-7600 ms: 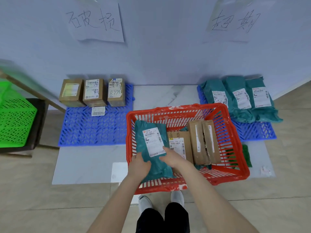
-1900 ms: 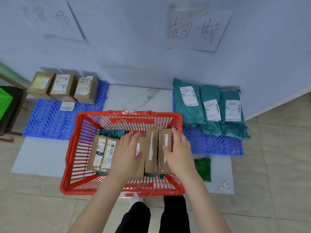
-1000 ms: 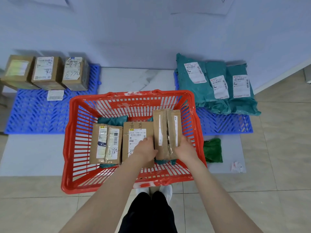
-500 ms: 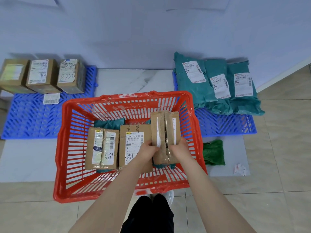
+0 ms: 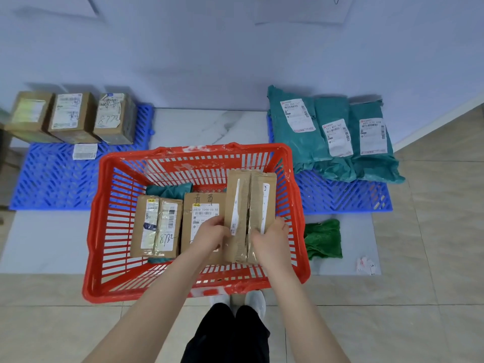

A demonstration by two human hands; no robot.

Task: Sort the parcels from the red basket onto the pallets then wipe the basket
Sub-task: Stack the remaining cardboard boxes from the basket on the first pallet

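Left hand (image 5: 212, 235) and right hand (image 5: 270, 241) clamp a taped box (image 5: 248, 203) in the red basket (image 5: 104, 205); boxes (image 5: 72, 116) at ten o'clock and bags (image 5: 334, 132) at two lie sorted; more remain.

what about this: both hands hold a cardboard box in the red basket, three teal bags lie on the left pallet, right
No: the head view shows the teal bags on the right pallet. The left hand and right hand do hold the cardboard box in the red basket.

Partly hidden, partly cropped
Beyond the left hand (image 5: 209, 235), a green bag (image 5: 169, 191) lies mostly under boxes (image 5: 157, 226); far ahead, the top edge crops a wall sign (image 5: 301, 11).
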